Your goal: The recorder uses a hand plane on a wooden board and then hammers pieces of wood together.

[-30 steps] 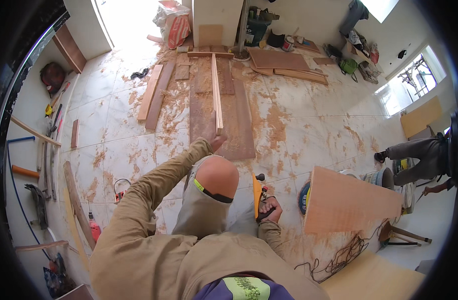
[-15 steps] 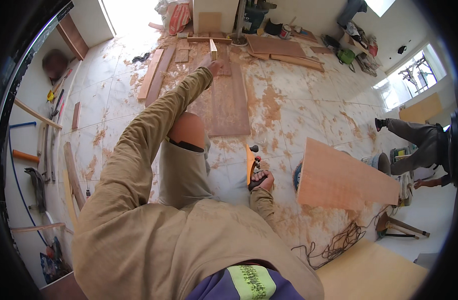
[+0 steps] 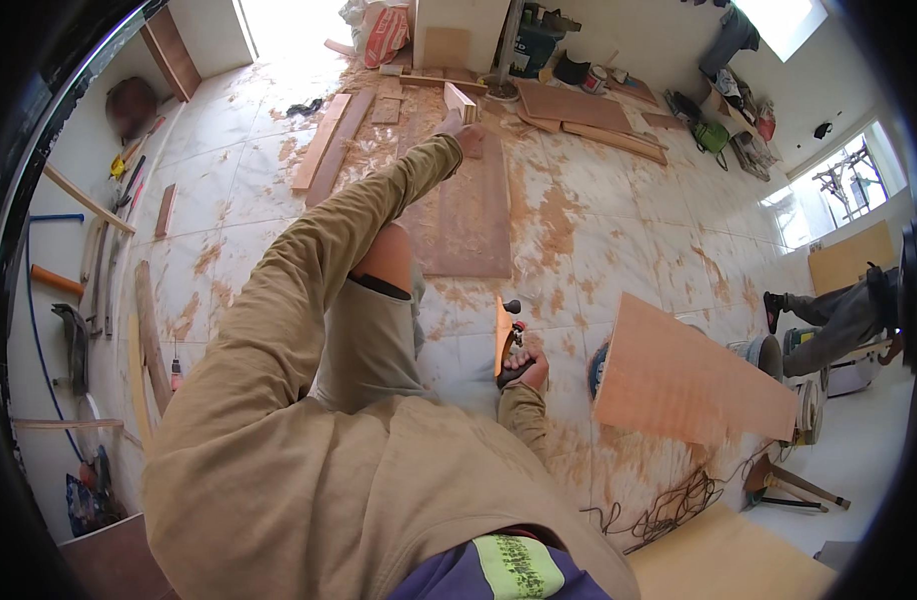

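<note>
Two hands, two loads. Out ahead, your left hand (image 3: 464, 131) has its fingers closed around the near end of the wooden strip (image 3: 461, 102), above the dusty brown board (image 3: 484, 215), though I can't tell how far the fingers wrap underneath. Whether the strip is lifted clear or rests on the board, I can't tell either. Down by your right side, your right hand (image 3: 526, 367) is clenched on the rear handle of the orange hand plane (image 3: 503, 337), well apart from the wood.

That strip looks stiff and fairly light; its layered edges may splinter, and dust could make it slick. The near end looks like a sound hold, with fingers on the flat faces. The plane is likely the heavier and harder one: rear handle and front knob are the places for it, away from the sole.

Your knee (image 3: 382, 255) sits between the two hands, close to your left forearm. Two planks (image 3: 321, 145) lie left of the board, and a batten (image 3: 439, 82) crosses its far end. Right of the plane there's a broad panel (image 3: 684, 385), near your knuckles, and a tangled cord (image 3: 674, 505) beyond.
</note>
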`<state>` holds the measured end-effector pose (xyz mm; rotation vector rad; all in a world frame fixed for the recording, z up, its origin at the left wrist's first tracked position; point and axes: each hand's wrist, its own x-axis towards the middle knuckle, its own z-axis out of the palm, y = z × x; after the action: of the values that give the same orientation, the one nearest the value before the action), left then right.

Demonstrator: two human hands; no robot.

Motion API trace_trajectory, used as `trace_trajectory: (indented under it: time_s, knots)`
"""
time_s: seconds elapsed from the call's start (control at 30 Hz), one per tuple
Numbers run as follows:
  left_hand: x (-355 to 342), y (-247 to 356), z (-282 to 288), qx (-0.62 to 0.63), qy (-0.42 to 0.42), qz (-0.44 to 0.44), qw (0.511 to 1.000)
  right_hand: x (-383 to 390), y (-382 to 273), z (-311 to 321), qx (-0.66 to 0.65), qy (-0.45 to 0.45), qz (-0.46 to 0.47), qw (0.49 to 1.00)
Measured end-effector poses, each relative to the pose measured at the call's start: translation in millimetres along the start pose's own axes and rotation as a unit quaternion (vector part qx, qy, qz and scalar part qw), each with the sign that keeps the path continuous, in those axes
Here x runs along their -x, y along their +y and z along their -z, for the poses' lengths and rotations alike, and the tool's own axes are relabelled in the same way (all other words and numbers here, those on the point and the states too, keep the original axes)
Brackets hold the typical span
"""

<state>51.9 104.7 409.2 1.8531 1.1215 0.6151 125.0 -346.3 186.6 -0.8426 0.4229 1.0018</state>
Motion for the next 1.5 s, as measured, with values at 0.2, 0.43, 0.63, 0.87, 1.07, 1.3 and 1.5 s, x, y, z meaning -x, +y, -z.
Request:
trace_trajectory:
  time_s: [0.2, 0.43, 0.63, 0.87, 1.07, 1.3, 1.5]
  knots:
    - [31, 49, -16, 0.09, -0.065, 0.047, 0.993, -5, -9, 16, -0.001, -0.001, 0.012, 1.0]
    - [25, 38, -14, -0.096, -0.08, -0.046, 0.991, -2, -9, 10, 0.013, -0.006, 0.019, 1.0]
    - [11, 27, -11, 0.313, 0.119, -0.019, 0.942, -7, -10, 8, 0.011, -0.008, 0.02, 1.0]
    - [96, 12, 89, 0.638, 0.098, -0.084, 0.759, -4, -13, 11, 0.032, 0.001, 0.033, 0.999]
    - [151, 58, 274, 0.645, 0.032, -0.277, 0.711, 5, -3, 7, 0.03, -0.008, 0.016, 0.999]
    - [59, 53, 260, 0.654, 0.129, -0.186, 0.722, -3, -1, 11, 0.039, 0.01, -0.021, 0.999]
    - [-21, 58, 209, 0.786, 0.145, -0.149, 0.582, -6, 0, 4, 0.058, 0.003, 0.02, 0.998]
